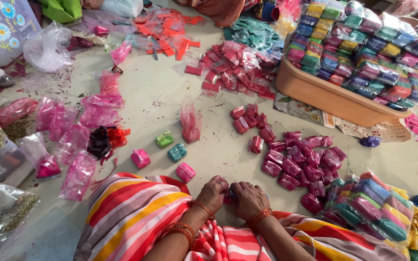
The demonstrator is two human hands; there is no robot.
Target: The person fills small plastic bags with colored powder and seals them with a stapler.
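Both hands' fingers, left hand (212,193) and right hand (248,197), clamped together around small pink packet (230,197) between them.

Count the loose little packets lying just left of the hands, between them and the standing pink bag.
4: a green packet and a teal packet side by side, a pink packet left of them, and another pink packet nearest the left hand. More may be hidden under the hands.

The left hand (212,192) and right hand (248,198) meet over the lap, touching a small packet (230,197) between them; just beyond and left of the left hand lie four loose packets (163,150); right of the right hand spreads a heap of packets (296,159); bundled bags (373,212) sit farther right; far beyond, a filled tub (330,99).
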